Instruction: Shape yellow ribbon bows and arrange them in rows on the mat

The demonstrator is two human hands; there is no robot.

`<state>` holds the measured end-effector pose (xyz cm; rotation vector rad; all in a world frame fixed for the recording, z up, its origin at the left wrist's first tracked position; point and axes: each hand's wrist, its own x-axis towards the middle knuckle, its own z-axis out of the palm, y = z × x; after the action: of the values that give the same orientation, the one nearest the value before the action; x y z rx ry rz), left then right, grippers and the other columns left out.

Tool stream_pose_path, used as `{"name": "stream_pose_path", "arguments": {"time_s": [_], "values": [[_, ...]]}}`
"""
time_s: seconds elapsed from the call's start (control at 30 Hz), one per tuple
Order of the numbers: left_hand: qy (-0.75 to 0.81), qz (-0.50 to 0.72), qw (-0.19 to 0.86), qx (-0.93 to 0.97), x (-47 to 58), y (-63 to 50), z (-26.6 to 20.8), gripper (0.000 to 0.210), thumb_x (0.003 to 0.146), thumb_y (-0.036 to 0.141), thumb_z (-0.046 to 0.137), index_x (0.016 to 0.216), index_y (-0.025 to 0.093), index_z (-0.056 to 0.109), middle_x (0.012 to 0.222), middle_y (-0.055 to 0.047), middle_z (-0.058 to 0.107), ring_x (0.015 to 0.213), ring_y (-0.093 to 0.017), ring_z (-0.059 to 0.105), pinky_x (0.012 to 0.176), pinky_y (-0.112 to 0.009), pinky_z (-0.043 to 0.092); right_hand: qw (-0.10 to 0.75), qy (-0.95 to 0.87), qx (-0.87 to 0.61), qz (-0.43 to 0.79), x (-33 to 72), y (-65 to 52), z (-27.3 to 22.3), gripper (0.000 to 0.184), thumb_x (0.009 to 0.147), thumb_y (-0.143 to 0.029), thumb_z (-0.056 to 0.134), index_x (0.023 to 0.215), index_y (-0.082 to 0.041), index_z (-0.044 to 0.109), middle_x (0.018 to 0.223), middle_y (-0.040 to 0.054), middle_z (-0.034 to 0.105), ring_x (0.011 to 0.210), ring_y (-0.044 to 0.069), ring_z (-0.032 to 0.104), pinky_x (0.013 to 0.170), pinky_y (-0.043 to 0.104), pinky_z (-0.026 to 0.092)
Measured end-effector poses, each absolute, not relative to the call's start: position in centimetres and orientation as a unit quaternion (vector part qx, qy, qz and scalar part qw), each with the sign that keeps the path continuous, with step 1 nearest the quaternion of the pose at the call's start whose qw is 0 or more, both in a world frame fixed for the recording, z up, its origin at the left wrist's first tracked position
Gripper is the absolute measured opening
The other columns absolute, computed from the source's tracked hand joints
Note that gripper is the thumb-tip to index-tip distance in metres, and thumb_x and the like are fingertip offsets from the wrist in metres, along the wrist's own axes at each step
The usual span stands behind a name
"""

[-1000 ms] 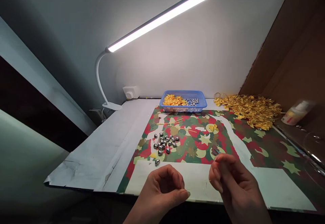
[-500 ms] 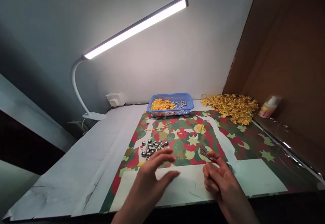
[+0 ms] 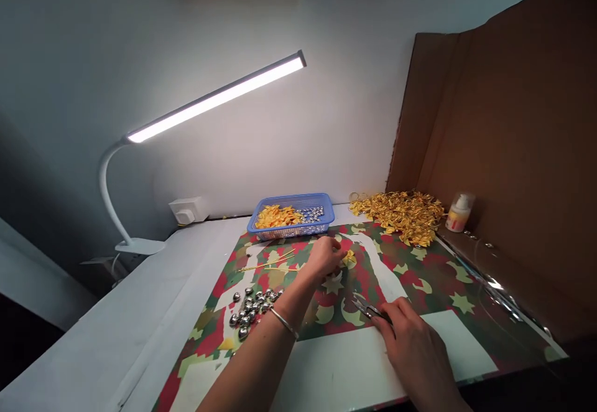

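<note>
My left hand (image 3: 325, 255) reaches out over the patterned board, its bent fingers at the left edge of a small yellow ribbon bow (image 3: 349, 258). The fingertips come together on the bow, and the thumb is mostly hidden. Near the front, my right hand (image 3: 413, 343) is closed around small metal thread snips (image 3: 368, 310), whose blades point away to the left. Beneath my left forearm lie several shiny silver bells or beads (image 3: 252, 306). Thin gold ties (image 3: 268, 262) rest behind them on the board.
A blue basket (image 3: 291, 231) at the back holds yellow bows and silver pieces. To its right is a heap of gold bows (image 3: 403, 213). A small pump bottle (image 3: 459, 213) stands by the cardboard wall (image 3: 504, 150). A lit lamp (image 3: 219, 98) rises at left.
My left hand has moved forward from the front of the board to the yellow bow. My right hand still has the snips, now turned palm down. The view has shifted up and right.
</note>
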<state>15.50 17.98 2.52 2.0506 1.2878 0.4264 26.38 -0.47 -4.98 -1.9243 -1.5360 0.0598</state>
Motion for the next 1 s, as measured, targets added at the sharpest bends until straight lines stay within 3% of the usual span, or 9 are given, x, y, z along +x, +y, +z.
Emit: {"name": "stream_pose_path", "arguments": {"time_s": [0.37,0.57,0.7,0.8,0.87,0.9,1.0], "values": [[0.449,0.176,0.446,0.754,15.9,18.1,2.3,0.027,0.093,0.028,0.062,0.118,0.016,0.061,0.117,-0.008,0.066,0.094,-0.024,0.068,0.078,-0.042,0.058,0.339,-0.56,-0.755,-0.042,27.9,-0.6,-5.3,0.056,0.101,-0.052,0.023,0.083,-0.02,0.065,0.079,0.0066,0.064,0.055,0.021,0.064,0.047,0.03,0.037],[0.361,0.229,0.587,0.687,10.5,11.2,4.8,0.021,0.087,0.028,0.07,0.104,0.016,0.066,0.079,0.0,0.07,0.073,-0.016,0.068,0.067,-0.03,0.054,0.357,-0.544,-0.758,-0.051,27.9,-0.7,-5.2,0.05,0.101,-0.051,0.03,0.087,-0.02,0.067,0.083,0.0067,0.066,0.062,0.019,0.065,0.051,0.029,0.039],[0.365,0.256,0.661,0.604,5.4,4.9,4.6,0.022,0.083,0.04,0.072,0.088,0.018,0.074,0.076,-0.002,0.071,0.07,-0.014,0.064,0.064,-0.023,0.051,0.354,-0.531,-0.768,-0.047,28.3,-1.1,-5.1,0.041,0.099,-0.046,0.039,0.091,-0.02,0.069,0.088,0.0079,0.067,0.063,0.021,0.063,0.053,0.03,0.036],[0.404,0.279,0.71,0.505,3.3,1.8,3.7,0.019,0.08,0.037,0.076,0.085,0.019,0.075,0.083,-0.003,0.072,0.073,-0.014,0.062,0.068,-0.022,0.051,0.381,-0.515,-0.766,-0.049,27.3,-2.0,-4.1,0.041,0.098,-0.046,0.04,0.1,-0.017,0.069,0.096,0.0111,0.067,0.067,0.022,0.061,0.057,0.032,0.039],[0.414,0.291,0.725,0.466,2.6,0.8,3.2,0.017,0.079,0.034,0.078,0.086,0.018,0.074,0.082,-0.002,0.071,0.072,-0.013,0.06,0.067,-0.021,0.05,0.46,-0.513,-0.724,0.031,25.4,-2.7,-2.7,0.037,0.095,-0.048,0.046,0.096,-0.019,0.069,0.092,0.0089,0.067,0.068,0.021,0.06,0.062,0.032,0.042],[0.414,0.299,0.726,0.462,2.5,0.6,3.0,0.017,0.079,0.033,0.078,0.088,0.019,0.074,0.081,-0.002,0.071,0.072,-0.013,0.059,0.065,-0.021,0.049,0.502,-0.52,-0.678,0.135,24.3,-3.1,-1.9,0.033,0.094,-0.048,0.05,0.094,-0.022,0.069,0.091,0.0069,0.066,0.072,0.021,0.06,0.063,0.03,0.043],[0.403,0.321,0.714,0.475,2.1,0.4,3.0,0.018,0.081,0.032,0.076,0.094,0.023,0.069,0.077,0.002,0.067,0.069,-0.013,0.056,0.063,-0.02,0.046,0.505,-0.522,-0.562,0.395,20.6,-3.6,0.2,0.041,0.091,-0.059,0.048,0.084,-0.023,0.068,0.074,0.0013,0.058,0.063,0.017,0.051,0.054,0.027,0.035]]}}
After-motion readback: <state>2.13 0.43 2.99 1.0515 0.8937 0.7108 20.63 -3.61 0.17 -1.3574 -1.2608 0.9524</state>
